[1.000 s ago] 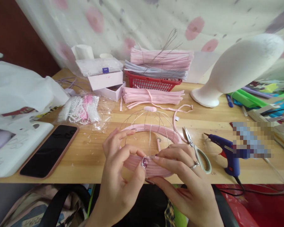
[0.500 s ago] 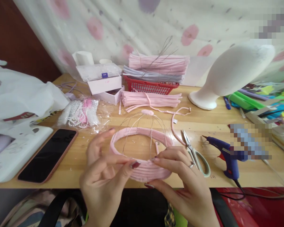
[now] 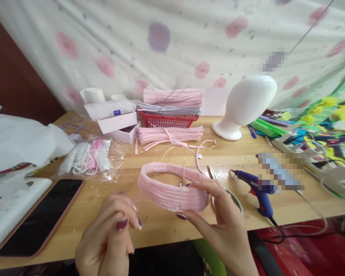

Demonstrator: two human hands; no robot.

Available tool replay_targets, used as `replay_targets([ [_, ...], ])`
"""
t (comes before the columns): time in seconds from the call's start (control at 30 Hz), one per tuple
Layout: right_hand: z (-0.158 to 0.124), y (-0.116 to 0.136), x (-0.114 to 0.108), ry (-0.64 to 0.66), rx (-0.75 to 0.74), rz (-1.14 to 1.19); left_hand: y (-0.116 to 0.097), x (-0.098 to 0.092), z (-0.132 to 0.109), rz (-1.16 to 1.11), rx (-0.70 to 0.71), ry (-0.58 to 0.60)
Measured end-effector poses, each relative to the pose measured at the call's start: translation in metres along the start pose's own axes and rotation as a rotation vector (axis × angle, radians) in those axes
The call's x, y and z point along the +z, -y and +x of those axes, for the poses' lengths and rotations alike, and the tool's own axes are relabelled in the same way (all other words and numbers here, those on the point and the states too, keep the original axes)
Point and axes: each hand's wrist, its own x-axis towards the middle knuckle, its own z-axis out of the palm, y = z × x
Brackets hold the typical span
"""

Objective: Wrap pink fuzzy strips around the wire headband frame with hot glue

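My right hand (image 3: 218, 222) pinches the near right edge of a pink ring of pipe cleaners (image 3: 163, 193), thumb below and fingers on the upper rim. Thin wires arch up from the ring to a small pink piece (image 3: 180, 144) at the top. The ring is tilted, its near wall facing me. My left hand (image 3: 107, 230) is off the ring, lower left, its fingers curled in near the thumb and slightly blurred; nothing shows in it. Scissors (image 3: 213, 173) lie behind my right hand, partly hidden by it.
Pink pipe cleaners (image 3: 169, 135) lie before a red basket (image 3: 168, 120). A glue gun (image 3: 254, 186) and a white foam head (image 3: 248, 101) are on the right. On the left are a phone (image 3: 43, 218), bagged pearl strings (image 3: 89, 159) and white boxes (image 3: 117, 122).
My left hand has let go of the ring and moved down and left, its fingers curling in. My right hand still holds the ring, now more tilted. The view has shifted.
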Motion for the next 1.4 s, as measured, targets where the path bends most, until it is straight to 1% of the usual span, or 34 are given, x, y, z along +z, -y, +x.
replay_targets([
  [0.03, -0.001, 0.0, -0.001, -0.01, -0.003, 0.001, 0.0, 0.002, -0.002, -0.08, -0.061, 0.026],
  [0.07, -0.002, 0.0, -0.001, -0.015, -0.004, 0.003, 0.001, 0.004, -0.003, -0.155, -0.164, 0.062],
  [0.13, -0.003, 0.001, -0.001, -0.012, -0.001, 0.014, -0.001, 0.012, -0.005, -0.272, -0.421, 0.146],
  [0.2, -0.003, 0.001, -0.001, 0.003, -0.005, 0.031, -0.003, 0.022, -0.008, -0.407, -0.605, 0.224],
  [0.27, -0.001, 0.003, 0.0, 0.038, -0.041, 0.04, -0.005, 0.032, -0.009, -0.568, -0.681, 0.285],
  [0.3, -0.001, 0.004, 0.0, 0.06, -0.066, 0.035, -0.006, 0.036, -0.01, -0.625, -0.701, 0.286],
  [0.37, 0.0, 0.006, 0.0, 0.103, -0.113, 0.011, -0.006, 0.041, -0.01, -0.689, -0.744, 0.239],
  [0.43, -0.001, 0.007, 0.0, 0.134, -0.142, -0.017, -0.004, 0.043, -0.009, -0.734, -0.765, 0.186],
  [0.5, -0.004, 0.003, 0.0, 0.138, -0.133, -0.027, -0.001, 0.043, -0.006, -0.783, -0.775, 0.176],
  [0.53, -0.006, 0.001, 0.001, 0.119, -0.111, -0.02, 0.0, 0.043, -0.005, -0.793, -0.779, 0.173],
  [0.57, -0.007, -0.003, 0.003, 0.083, -0.072, -0.002, 0.001, 0.042, -0.004, -0.789, -0.782, 0.167],
  [0.63, -0.01, -0.01, 0.006, -0.031, 0.033, 0.059, 0.003, 0.042, -0.004, -0.75, -0.775, 0.163],
  [0.77, -0.01, -0.02, 0.014, -0.263, 0.189, 0.222, 0.0, 0.04, -0.009, -0.611, -0.686, 0.217],
  [0.87, -0.006, -0.022, 0.016, -0.361, 0.268, 0.314, -0.005, 0.038, -0.013, -0.552, -0.645, 0.232],
  [0.93, -0.004, -0.022, 0.015, -0.375, 0.314, 0.375, -0.009, 0.036, -0.013, -0.568, -0.644, 0.255],
  [1.0, -0.002, -0.022, 0.014, -0.361, 0.376, 0.424, -0.01, 0.034, -0.013, -0.592, -0.661, 0.298],
  [1.1, -0.001, -0.023, 0.013, -0.346, 0.46, 0.435, -0.009, 0.03, -0.014, -0.553, -0.699, 0.363],
  [1.17, -0.001, -0.022, 0.013, -0.355, 0.472, 0.437, -0.008, 0.028, -0.014, -0.514, -0.689, 0.352],
  [1.27, 0.0, -0.018, 0.013, -0.365, 0.478, 0.442, -0.009, 0.022, -0.013, -0.528, -0.66, 0.287],
  [1.4, 0.001, -0.012, 0.012, -0.33, 0.497, 0.416, -0.014, 0.012, -0.009, -0.584, -0.721, 0.272],
])
